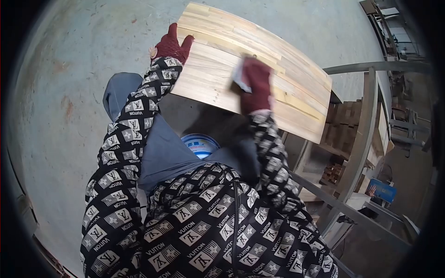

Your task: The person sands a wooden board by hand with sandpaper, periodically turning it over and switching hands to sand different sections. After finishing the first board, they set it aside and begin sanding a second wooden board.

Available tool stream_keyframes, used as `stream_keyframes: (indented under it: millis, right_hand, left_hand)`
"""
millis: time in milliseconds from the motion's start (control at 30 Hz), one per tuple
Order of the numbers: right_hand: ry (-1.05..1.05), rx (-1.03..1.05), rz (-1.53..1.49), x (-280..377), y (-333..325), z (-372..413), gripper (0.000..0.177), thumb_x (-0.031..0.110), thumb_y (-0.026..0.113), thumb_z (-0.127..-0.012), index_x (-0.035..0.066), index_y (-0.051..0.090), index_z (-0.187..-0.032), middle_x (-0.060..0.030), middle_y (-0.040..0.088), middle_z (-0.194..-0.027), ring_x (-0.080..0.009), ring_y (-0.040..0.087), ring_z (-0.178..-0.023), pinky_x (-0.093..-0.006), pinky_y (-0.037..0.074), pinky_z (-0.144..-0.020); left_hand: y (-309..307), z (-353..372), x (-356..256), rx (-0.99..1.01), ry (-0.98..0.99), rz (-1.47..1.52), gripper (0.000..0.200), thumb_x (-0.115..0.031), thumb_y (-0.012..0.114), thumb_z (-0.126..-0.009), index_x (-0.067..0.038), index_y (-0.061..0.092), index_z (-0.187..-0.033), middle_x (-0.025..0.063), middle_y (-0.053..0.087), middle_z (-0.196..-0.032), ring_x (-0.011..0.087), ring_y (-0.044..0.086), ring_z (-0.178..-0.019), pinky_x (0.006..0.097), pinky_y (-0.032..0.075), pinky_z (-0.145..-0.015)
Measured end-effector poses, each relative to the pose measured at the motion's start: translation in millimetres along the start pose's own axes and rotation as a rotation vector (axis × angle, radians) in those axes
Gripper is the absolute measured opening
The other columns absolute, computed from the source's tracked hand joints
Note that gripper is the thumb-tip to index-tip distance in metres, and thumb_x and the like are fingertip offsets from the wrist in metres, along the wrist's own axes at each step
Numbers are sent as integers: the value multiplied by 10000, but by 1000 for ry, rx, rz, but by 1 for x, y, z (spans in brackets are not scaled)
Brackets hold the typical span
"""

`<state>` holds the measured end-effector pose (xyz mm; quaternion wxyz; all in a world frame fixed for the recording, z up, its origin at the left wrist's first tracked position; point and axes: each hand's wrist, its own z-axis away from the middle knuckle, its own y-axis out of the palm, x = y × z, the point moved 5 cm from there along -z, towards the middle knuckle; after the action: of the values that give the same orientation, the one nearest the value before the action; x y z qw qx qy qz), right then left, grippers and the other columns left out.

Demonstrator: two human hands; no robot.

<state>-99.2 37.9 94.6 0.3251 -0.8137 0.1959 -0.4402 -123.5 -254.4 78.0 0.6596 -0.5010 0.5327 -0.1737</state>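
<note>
A pale wooden panel (213,69), made of glued strips, lies in front of me at a slant. My left hand (171,45), in a maroon glove, is at the panel's left edge with fingers spread apart. Over the middle of the panel is my right hand (257,83), also in a maroon glove and smeared by motion. It is closed on a flat grey-white sheet (242,79) with a dark edge, which looks like folded sandpaper. The glove hides part of this sheet.
Below the panel, a blue-and-white round tin lid (200,144) shows between my legs. On the right stands a metal frame (364,134) with stacked wood blocks (343,125) behind it. A blue box (383,190) is farther right. The concrete floor (69,92) stretches to the left.
</note>
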Motion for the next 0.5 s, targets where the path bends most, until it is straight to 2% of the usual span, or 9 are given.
stream_keyframes:
  millis: [33,67,133,233,333,400,433,467,500]
  right_hand:
    - [15,-65,141,-20,-31,10,603,-96,540,-721,38,599,-1306,-241,577,-1311,-430,485,-1296,-468,346,-1143]
    - [145,-164,166,-45,-63,21,518,-42,621,-787,30,608,-1300,-234,603,-1277,-395,515,-1277,-453,381,-1118]
    - [227,-287,306,-83,-118,42,469,12,685,-817,23,625,-1282,-236,608,-1270,-374,538,-1252,-432,411,-1092]
    - [270,-315,432,-131,-170,63,402,72,722,-843,21,654,-1235,-194,605,-1291,-346,572,-1199,-417,460,-1031]
    - [397,-425,366,-116,-122,51,413,156,693,-896,24,620,-1281,-210,583,-1344,-351,528,-1271,-400,429,-1064]
    - [468,-349,78,-70,-51,33,451,158,697,-892,21,594,-1310,-234,561,-1350,-376,500,-1295,-428,393,-1091]
    - [323,-243,21,-45,-12,24,526,133,741,-834,18,575,-1320,-247,546,-1354,-415,470,-1316,-455,331,-1140]
    - [30,-188,161,-14,20,14,575,89,746,-763,18,575,-1308,-243,551,-1351,-439,450,-1326,-473,286,-1170]
    - [1,-121,40,17,50,8,607,52,720,-695,22,586,-1286,-244,547,-1349,-450,429,-1337,-501,277,-1177]
  left_hand:
    - [-1,1,0,2,17,-16,715,-580,547,-919,-128,385,-1449,261,619,-1231,443,631,-1091,538,500,-940]
    - [0,1,2,2,13,-14,715,-580,547,-919,-128,385,-1449,261,619,-1231,443,631,-1091,538,500,-940]
    - [2,-2,3,-1,-7,-34,713,-585,540,-923,-137,386,-1456,253,630,-1220,442,637,-1077,535,508,-924]
    - [-3,0,-3,18,-31,-71,710,-587,531,-928,-141,385,-1461,246,642,-1204,442,641,-1067,537,511,-912]
    - [1,-2,-1,-11,-27,-81,701,-587,526,-931,-142,393,-1455,243,649,-1188,437,642,-1064,538,511,-906]
    - [-5,0,-5,12,-20,-91,701,-585,517,-934,-143,387,-1463,242,644,-1207,433,638,-1083,534,508,-919]
    - [-10,2,-7,21,-31,-92,703,-584,508,-938,-143,380,-1471,242,645,-1208,432,638,-1086,533,506,-924]
    - [-11,2,-9,29,-41,-92,706,-583,499,-942,-144,373,-1480,242,647,-1209,432,639,-1088,532,504,-929]
    - [-9,2,-6,38,-30,-102,723,-593,481,-945,-140,355,-1494,245,643,-1228,432,630,-1109,524,493,-949]
